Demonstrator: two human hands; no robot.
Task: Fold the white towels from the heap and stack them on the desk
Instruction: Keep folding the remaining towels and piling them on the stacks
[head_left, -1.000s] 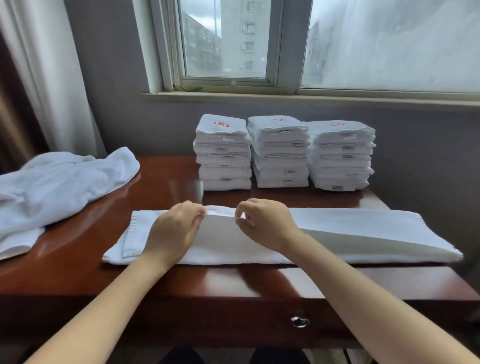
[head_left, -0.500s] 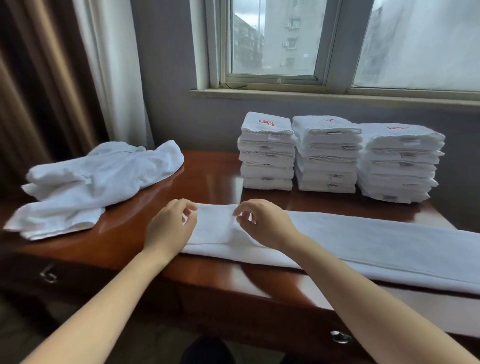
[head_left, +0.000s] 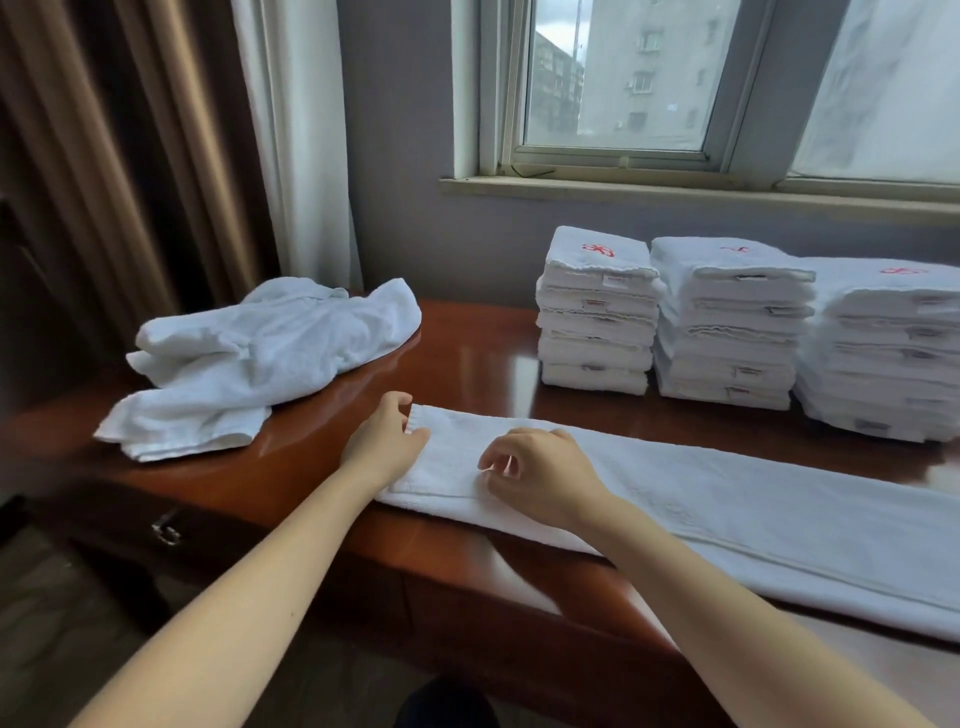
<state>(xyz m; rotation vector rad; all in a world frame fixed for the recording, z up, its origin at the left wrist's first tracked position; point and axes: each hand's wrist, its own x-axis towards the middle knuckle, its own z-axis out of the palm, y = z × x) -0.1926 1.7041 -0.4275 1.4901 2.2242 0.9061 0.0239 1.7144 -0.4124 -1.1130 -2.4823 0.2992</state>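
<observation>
A long white towel (head_left: 727, 499), folded into a narrow strip, lies across the front of the wooden desk (head_left: 467, 353). My left hand (head_left: 387, 441) is at its left end, fingers curled around the end's far corner. My right hand (head_left: 540, 473) rests on top of the strip a little further right, fingers loosely curled with nothing held. The heap of unfolded white towels (head_left: 270, 353) sits at the desk's left end. Three stacks of folded towels stand at the back: left (head_left: 597, 317), middle (head_left: 727, 332), right (head_left: 883, 353).
A wall and window sill (head_left: 675, 189) run behind the stacks. Brown and white curtains (head_left: 156, 156) hang at the left. A metal drawer handle (head_left: 166, 530) is on the desk's front. Bare wood shows between the heap and the stacks.
Both hands slid left along the strip from its middle to its left end. The lifted top layer now lies flat. The view has turned left.
</observation>
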